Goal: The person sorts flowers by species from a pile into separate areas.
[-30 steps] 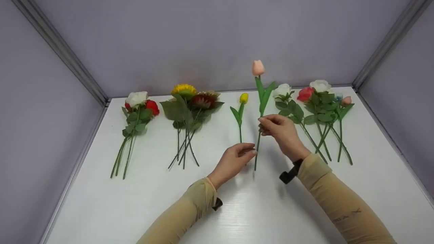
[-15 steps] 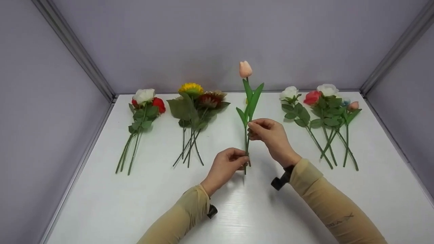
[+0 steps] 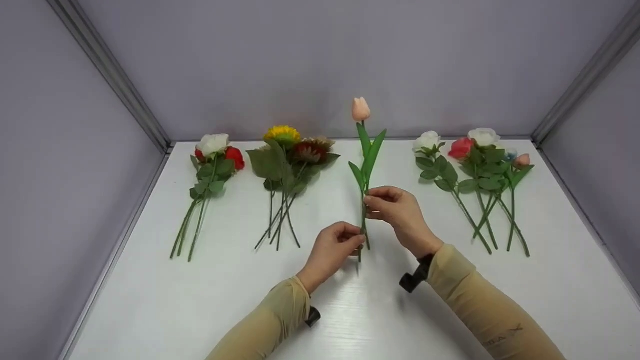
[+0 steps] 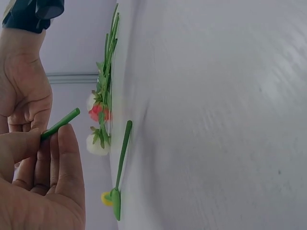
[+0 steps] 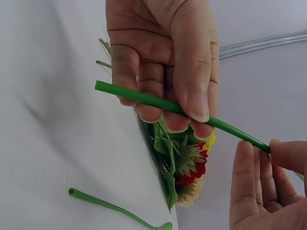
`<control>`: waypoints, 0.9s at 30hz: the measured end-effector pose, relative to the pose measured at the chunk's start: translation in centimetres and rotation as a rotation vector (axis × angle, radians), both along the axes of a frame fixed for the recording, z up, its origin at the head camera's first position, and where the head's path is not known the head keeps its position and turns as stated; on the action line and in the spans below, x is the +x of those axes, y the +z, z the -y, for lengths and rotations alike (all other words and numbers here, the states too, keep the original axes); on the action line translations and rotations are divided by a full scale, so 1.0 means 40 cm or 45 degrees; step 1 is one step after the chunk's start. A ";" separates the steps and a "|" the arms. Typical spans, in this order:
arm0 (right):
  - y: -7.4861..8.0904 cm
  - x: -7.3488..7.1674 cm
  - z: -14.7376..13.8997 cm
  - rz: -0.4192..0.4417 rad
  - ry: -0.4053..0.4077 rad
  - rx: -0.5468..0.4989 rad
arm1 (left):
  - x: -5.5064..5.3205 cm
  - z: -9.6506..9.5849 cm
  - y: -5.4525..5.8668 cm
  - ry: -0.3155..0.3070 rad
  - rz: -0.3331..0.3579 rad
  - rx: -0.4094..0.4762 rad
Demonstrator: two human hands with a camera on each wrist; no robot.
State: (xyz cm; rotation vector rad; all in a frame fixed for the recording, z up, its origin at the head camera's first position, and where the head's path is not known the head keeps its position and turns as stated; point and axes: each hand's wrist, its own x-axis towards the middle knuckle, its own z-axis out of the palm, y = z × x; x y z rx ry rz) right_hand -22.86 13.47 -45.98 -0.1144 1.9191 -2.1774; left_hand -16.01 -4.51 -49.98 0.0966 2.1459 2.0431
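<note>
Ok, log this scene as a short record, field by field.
Held: pink tulip, bloom upward, off the table
Left grip: pinches its stem near the lower end
Right grip: pinches the same stem higher up
Middle: yellow tulip, lying on the table
Far left: white and red flowers
Left of centre: yellow and dark red flowers
Right: white, red, blue and peach flowers

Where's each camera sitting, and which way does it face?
Head: worn there, facing forward and down at the pink tulip; left hand, right hand and both sleeves show.
Left wrist: worn there, facing past the left hand toward a white rose; both hands show.
Right wrist: worn there, facing past the right hand toward a red flower; both hands show.
Both wrist views share the held stem.
</note>
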 end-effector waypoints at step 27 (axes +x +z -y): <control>-0.084 -0.081 -0.114 -0.597 -0.172 0.950 | -0.129 -0.020 -0.016 0.008 0.013 -0.570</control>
